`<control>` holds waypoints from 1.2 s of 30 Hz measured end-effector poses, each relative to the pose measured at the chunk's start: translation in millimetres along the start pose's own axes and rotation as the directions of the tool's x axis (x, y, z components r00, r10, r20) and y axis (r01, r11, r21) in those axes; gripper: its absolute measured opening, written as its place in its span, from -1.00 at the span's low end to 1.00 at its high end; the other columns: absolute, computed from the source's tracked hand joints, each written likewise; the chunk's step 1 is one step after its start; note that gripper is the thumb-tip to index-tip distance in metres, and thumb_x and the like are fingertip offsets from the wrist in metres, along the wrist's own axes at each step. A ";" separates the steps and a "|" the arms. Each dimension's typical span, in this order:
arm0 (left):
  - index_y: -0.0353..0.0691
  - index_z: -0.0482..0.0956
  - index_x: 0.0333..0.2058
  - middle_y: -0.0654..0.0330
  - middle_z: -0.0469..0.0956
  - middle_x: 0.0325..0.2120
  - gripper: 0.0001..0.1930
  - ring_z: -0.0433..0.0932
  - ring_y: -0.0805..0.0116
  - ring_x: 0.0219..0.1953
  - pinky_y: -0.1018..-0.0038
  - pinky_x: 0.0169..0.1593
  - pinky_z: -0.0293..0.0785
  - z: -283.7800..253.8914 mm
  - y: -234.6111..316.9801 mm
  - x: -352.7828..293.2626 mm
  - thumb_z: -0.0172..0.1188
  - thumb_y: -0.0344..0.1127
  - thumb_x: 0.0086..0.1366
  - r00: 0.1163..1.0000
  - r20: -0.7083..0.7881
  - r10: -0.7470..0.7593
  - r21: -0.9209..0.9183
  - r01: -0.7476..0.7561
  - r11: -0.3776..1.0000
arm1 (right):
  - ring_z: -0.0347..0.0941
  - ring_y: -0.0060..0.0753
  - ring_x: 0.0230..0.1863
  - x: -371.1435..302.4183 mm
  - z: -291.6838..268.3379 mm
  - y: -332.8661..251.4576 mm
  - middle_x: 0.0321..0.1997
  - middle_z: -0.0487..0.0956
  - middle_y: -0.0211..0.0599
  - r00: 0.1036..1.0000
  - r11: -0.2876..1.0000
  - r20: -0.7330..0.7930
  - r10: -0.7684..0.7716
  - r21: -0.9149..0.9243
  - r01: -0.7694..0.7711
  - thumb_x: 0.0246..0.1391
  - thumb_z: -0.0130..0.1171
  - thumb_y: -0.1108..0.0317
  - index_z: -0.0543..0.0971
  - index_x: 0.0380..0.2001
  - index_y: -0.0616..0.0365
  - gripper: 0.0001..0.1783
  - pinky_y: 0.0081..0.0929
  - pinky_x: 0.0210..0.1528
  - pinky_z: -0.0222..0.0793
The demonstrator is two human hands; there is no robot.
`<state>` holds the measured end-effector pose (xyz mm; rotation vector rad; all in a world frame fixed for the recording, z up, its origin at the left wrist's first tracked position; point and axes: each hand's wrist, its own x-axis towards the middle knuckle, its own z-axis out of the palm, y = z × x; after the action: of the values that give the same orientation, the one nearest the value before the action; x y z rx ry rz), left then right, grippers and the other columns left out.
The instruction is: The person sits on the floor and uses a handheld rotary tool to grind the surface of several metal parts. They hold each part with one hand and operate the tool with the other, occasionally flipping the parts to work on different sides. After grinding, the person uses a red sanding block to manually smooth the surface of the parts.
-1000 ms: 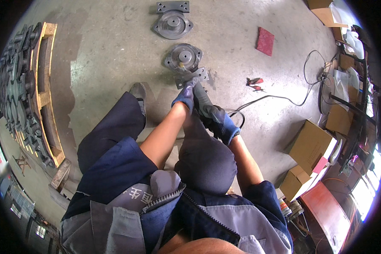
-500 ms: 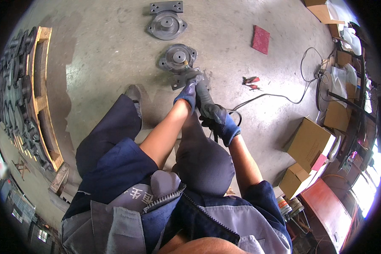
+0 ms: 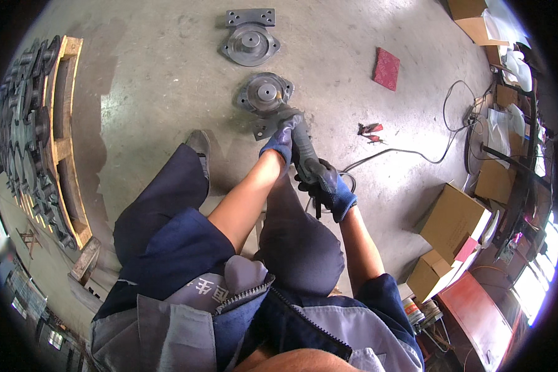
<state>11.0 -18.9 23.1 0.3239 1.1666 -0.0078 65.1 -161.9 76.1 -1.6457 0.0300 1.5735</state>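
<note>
Ctr of frame, L hand [image 3: 285, 131] clasps the front, R hand [image 3: 332, 188] the rear, of a dark power tool [image 3: 304, 149], prob. hefty, rigid, best held two-handed near a flanged metal part [image 3: 266, 93].

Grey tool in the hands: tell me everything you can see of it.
The grey tool has a long, rounded, plastic-looking body with what looks like ribbing. It slants away toward the picture's upper left, the left hand around its front and the right hand gripping its rear. Its small tip is at the nearer flanged metal part; contact is unclear, as is whether it is running.
</note>
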 end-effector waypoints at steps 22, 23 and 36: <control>-0.15 0.26 0.21 0.08 0.39 0.08 -0.25 0.41 0.26 0.05 0.38 0.10 0.33 14.6 -10.0 -9.0 0.05 0.26 0.20 0.985 0.170 -0.004 0.420 -0.069 0.905 | 0.54 -0.40 -0.50 1.0 -23.4 25.0 -0.30 0.60 -0.12 0.990 0.980 0.058 -0.131 0.160 0.120 0.11 0.15 0.22 0.34 0.02 0.27 -0.52 -0.54 -0.55 0.48; -0.17 0.26 0.21 0.07 0.39 0.08 -0.25 0.42 0.25 0.04 0.38 0.09 0.33 10.3 -15.2 0.2 0.06 0.24 0.20 0.980 0.198 0.017 0.519 -0.120 0.846 | 0.54 -0.41 -0.51 -1.0 -26.4 32.1 -0.32 0.61 -0.14 0.993 0.969 -0.030 -0.111 0.219 0.115 0.10 0.15 0.25 0.36 -0.01 0.27 -0.55 -0.56 -0.55 0.47; -0.39 0.49 -0.12 -0.06 0.58 -0.22 -0.56 0.54 0.16 -0.21 0.31 -0.06 0.40 -122.8 10.4 73.9 0.27 -0.15 0.14 0.775 -0.164 0.611 0.762 -0.294 0.577 | 0.43 -0.57 -0.56 -29.1 -68.6 92.6 -0.48 0.50 -0.36 0.916 0.944 -0.397 0.059 0.321 0.078 -0.04 0.22 0.20 0.44 -0.22 0.24 -0.61 -0.61 -0.57 0.29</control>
<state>-68.3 34.1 -84.3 1.3950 1.4376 0.0886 64.7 -275.5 41.3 -1.6610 0.4788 1.1214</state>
